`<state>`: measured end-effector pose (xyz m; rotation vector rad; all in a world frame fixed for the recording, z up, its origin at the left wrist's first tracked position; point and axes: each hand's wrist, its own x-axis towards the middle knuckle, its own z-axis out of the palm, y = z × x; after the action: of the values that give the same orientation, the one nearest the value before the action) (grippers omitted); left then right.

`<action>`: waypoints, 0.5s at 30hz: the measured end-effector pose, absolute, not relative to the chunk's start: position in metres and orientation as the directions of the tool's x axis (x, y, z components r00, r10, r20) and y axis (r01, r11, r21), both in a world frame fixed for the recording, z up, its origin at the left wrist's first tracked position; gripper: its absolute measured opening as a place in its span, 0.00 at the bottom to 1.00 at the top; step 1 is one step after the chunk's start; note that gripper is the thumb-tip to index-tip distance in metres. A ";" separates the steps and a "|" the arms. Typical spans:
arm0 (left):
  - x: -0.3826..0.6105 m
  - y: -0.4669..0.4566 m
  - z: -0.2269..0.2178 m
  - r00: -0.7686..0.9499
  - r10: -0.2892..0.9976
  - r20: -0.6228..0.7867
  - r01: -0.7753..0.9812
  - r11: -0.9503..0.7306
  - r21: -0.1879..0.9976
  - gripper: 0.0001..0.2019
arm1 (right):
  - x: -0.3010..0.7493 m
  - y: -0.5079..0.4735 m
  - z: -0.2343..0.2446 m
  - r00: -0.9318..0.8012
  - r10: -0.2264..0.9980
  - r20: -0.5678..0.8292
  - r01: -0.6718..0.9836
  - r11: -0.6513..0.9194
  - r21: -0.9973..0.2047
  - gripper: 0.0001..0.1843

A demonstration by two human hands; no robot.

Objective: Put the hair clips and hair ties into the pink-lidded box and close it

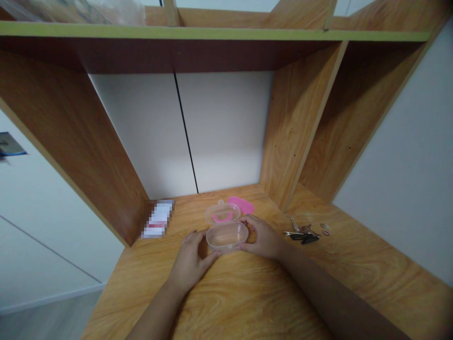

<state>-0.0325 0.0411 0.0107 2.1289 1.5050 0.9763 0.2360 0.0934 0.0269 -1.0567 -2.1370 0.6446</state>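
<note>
A transparent oval plastic tub (227, 236) stands on the wooden desktop (226, 302) between my hands. My right hand (262, 238) grips its right end, and the fingertips of my left hand (192, 263) touch its front left side. Just behind it lies a transparent oval container (222, 213) with a pink strip inside. A flat pink plastic lid (241, 205) lies behind that, partly hidden by it. The tub looks empty.
Wooden shelf walls (299, 123) rise on both sides of the desk, with a white back panel (222, 127) behind and a shelf overhead. A pixelated packet (157, 219) lies at the left, and a bunch of keys (302, 233) with small metal items at the right.
</note>
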 end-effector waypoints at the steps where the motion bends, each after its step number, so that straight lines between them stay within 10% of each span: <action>1: -0.032 0.041 0.011 0.192 0.923 0.332 0.673 -0.370 0.641 0.24 | 0.236 0.093 0.027 -0.458 0.823 0.336 0.500 0.551 -0.668 0.31; 15: -0.031 0.039 0.015 0.141 0.942 0.305 0.545 -0.331 0.770 0.24 | 0.251 0.091 0.020 -0.539 0.742 0.399 0.503 0.663 -0.554 0.40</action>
<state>-0.0305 0.0393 0.0152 1.9402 1.4200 1.0810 0.2510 0.0913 0.0197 -0.9582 -2.2574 0.5020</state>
